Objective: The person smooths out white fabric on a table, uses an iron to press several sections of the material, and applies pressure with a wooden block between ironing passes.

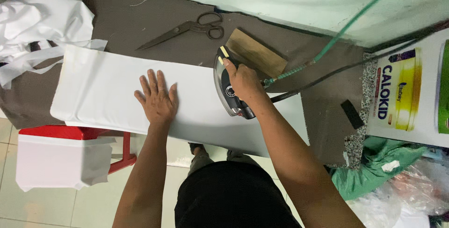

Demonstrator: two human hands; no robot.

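Pressing is judged to be the step in hand: a long white fabric panel [112, 92] is laid across the brown-covered table [154, 17], held flat near its middle by the left hand [158, 99], which is spread open and grasps nothing. At the panel's right end an electric iron [225, 87] is gripped by its handle in the clenched right hand [243, 82], its cord [336, 71] trailing right. Scissors [187, 28] and a wooden block [256, 52] lie on the far side; a steady stroke leftwards would seem called for, with the flat hand kept out of the iron's way.
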